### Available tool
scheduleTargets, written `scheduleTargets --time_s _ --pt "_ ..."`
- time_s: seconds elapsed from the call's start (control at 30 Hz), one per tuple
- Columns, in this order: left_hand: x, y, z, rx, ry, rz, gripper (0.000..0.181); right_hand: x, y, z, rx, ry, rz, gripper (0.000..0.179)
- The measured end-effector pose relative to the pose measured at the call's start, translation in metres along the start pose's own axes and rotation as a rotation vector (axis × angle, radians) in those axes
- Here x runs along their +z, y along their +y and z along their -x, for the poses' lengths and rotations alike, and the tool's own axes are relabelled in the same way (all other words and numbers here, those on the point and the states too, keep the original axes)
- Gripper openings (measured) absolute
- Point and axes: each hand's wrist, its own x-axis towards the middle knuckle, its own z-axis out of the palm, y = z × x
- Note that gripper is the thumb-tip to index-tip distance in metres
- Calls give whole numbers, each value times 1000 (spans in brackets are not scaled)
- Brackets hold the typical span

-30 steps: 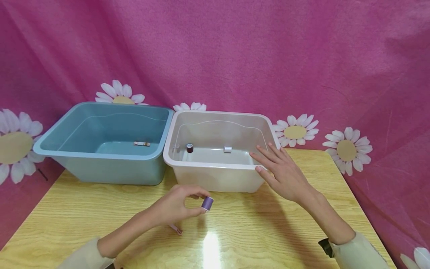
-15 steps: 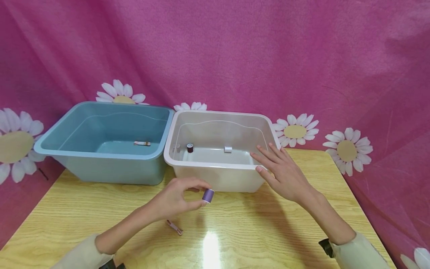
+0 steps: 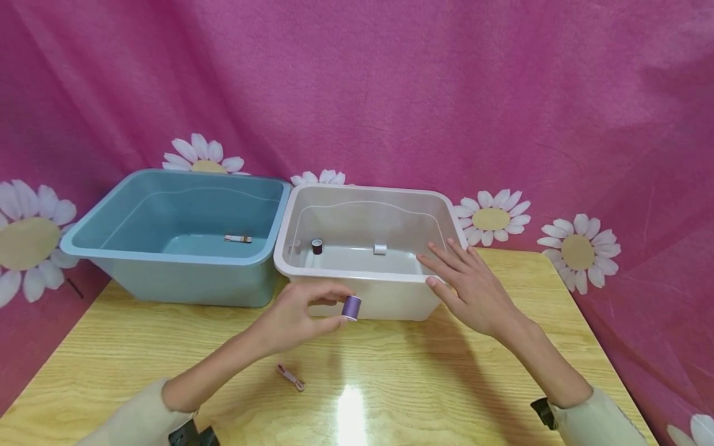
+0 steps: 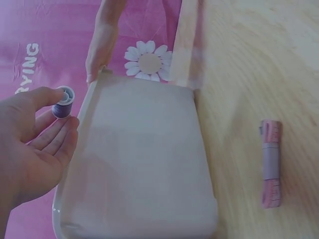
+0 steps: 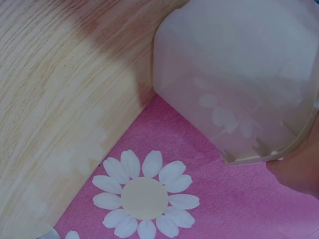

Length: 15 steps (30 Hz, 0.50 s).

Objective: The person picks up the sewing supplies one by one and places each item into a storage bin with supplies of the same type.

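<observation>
My left hand (image 3: 292,316) pinches a purple spool of thread (image 3: 352,308) between thumb and fingertips, just in front of the white tub (image 3: 357,274). The left wrist view shows the spool (image 4: 63,104) end-on beside the tub's rim. Inside that tub are a dark brown spool (image 3: 317,246) at the left and a white spool (image 3: 380,249) near the middle. My right hand (image 3: 474,288) lies with spread, straight fingers over the tub's front right corner. Below my left hand, a folded pink tape measure (image 4: 270,164) lies on the table, held by a band.
A blue tub (image 3: 184,282) stands directly left of the white one, with a small white and brown bundle (image 3: 238,238) on its floor. Behind both hangs a pink cloth (image 3: 368,93) with daisies. The wooden table (image 3: 424,384) reaches to the cloth at the right.
My left hand has risen toward the white tub's front wall with the purple spool, uncovering more of the pink tape measure. The right hand has stayed put.
</observation>
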Motion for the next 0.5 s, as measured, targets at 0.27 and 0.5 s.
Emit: scheduleTargets --time_s 0.27,0.5 --pt "-3 8 -15 -17 20 -39 32 0 0 0 0 5 -1 46" --pt "-3 10 -26 -96 47 -1 31 0 0 0 3 6 -2 47"
